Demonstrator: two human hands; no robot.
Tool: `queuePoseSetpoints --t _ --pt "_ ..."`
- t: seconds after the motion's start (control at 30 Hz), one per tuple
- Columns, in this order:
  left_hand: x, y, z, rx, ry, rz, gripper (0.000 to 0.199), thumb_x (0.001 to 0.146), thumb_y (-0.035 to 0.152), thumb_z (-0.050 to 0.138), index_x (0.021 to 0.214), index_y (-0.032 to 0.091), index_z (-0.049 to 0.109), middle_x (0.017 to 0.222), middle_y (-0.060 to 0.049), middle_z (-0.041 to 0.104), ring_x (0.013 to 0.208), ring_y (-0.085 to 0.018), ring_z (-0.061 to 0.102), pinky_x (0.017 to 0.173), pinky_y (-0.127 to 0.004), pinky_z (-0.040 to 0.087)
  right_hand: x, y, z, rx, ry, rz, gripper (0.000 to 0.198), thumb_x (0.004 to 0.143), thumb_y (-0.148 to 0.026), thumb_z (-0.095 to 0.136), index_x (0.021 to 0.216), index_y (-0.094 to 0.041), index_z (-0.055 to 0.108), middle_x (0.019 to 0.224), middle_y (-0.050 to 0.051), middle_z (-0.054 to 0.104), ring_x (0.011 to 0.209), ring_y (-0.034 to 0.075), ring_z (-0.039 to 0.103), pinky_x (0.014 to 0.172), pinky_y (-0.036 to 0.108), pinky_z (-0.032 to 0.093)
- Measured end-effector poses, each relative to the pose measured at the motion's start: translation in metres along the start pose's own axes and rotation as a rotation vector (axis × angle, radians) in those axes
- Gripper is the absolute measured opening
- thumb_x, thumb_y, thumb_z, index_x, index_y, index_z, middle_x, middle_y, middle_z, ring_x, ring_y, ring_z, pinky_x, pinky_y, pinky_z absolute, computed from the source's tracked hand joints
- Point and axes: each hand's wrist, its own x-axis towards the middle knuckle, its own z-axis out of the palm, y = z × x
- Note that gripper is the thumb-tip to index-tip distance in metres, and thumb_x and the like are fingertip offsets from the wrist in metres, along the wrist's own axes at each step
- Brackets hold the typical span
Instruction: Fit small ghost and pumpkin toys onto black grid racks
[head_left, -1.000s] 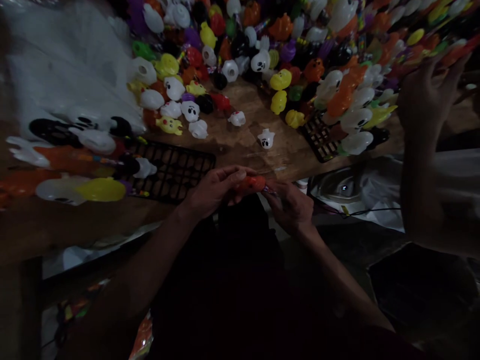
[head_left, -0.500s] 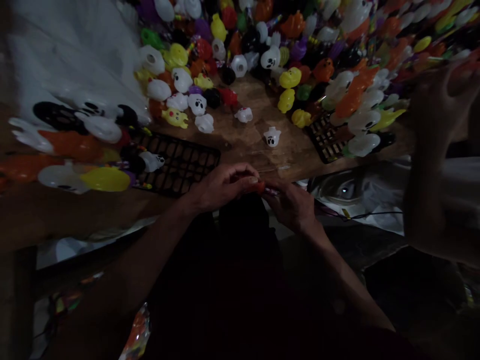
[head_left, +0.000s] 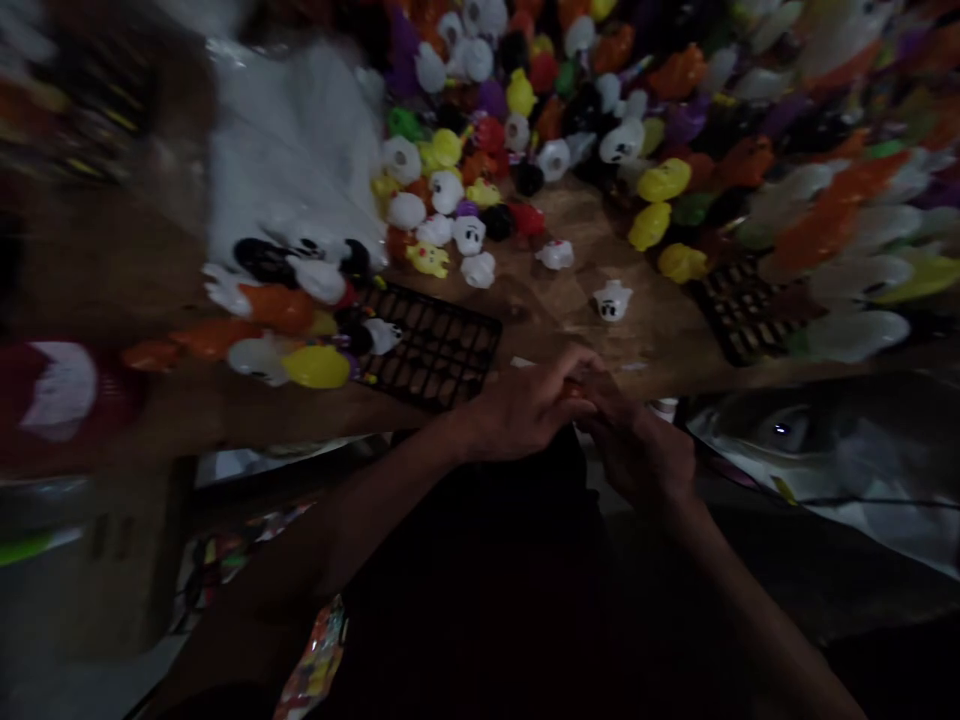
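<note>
My left hand (head_left: 517, 412) is closed around a small orange plastic figure (head_left: 576, 391), mostly covered by the fingers. Meeting it at the table's front edge, my right hand (head_left: 646, 445) is closed too, with its fingertips against the figure. The thin patterned stick it gripped half a second ago is now hidden in the fingers. Just beyond my hands, a small white ghost-faced figure (head_left: 613, 300) and another white figure (head_left: 556, 254) lie on the wooden table (head_left: 544, 310). Left of my hands is a black grid tray (head_left: 450, 345).
Many coloured plastic figures are heaped at the back, among them a yellow one (head_left: 649, 226). A second black grid (head_left: 739, 310) lies to the right, partly under long stacked figures. White plastic bags (head_left: 292, 150) stand back left, and a red container (head_left: 64, 400) is far left.
The view has swung left, so the table appears shifted right. My hands have drawn closer together around the orange figure. Another person's arm at the right has left the view.
</note>
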Motion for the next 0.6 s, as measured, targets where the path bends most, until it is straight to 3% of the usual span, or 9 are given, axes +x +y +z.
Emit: queuePoseSetpoints --t 0.1,0.27,0.37,0.5,0.6 --pt "-0.005 0.013 0.001 0.055 0.071 0.035 0.052 0.102 0.04 0.048 0.15 0.018 0.042 0.121 -0.011 0.071 0.114 -0.028 0.067 0.102 -0.039 0.048 0.01 -0.005 -0.005 -0.032 0.057 -0.034 0.021 0.098 -0.026 0.066 0.118 -0.029 0.07 0.094 0.003 0.08 0.078 0.02 0.077 0.065 0.027 0.059" --pt "-0.028 0.032 -0.008 0.221 0.32 -0.096 0.053 0.095 0.027 0.057 0.146 0.022 0.049 0.092 0.0 0.073 0.086 -0.019 0.07 0.09 -0.033 0.055 0.04 -0.018 -0.011 -0.243 -0.122 -0.283 0.027 0.101 -0.022 0.058 0.128 -0.019 0.063 0.099 0.008 0.077 0.082 0.021 0.073 0.066 0.031 0.054" --pt "-0.041 0.029 -0.016 0.304 0.399 -0.127 0.059 0.092 0.03 0.067 0.147 0.02 0.048 0.107 -0.004 0.075 0.095 -0.02 0.072 0.095 -0.033 0.055 0.051 -0.024 0.001 -0.35 -0.159 -0.419 0.023 0.102 -0.019 0.055 0.122 -0.018 0.066 0.089 0.006 0.076 0.077 0.02 0.066 0.07 0.034 0.049" --pt "-0.06 0.029 -0.021 0.397 0.519 -0.164 0.073 0.091 0.045 0.074 0.15 0.016 0.042 0.126 -0.011 0.072 0.111 -0.026 0.072 0.096 -0.035 0.057 0.062 -0.028 0.023 -0.281 -0.19 -0.341 0.02 0.102 -0.022 0.053 0.108 -0.02 0.072 0.084 0.006 0.075 0.077 0.021 0.063 0.071 0.034 0.048" --pt "-0.089 0.05 -0.026 0.564 0.685 -0.097 0.071 0.094 0.052 0.068 0.151 0.019 0.041 0.141 -0.012 0.064 0.123 -0.026 0.067 0.097 -0.033 0.058 0.077 -0.029 0.036 -0.17 -0.14 -0.161 0.019 0.1 -0.03 0.058 0.098 -0.021 0.074 0.079 0.005 0.072 0.069 0.018 0.062 0.065 0.03 0.047"
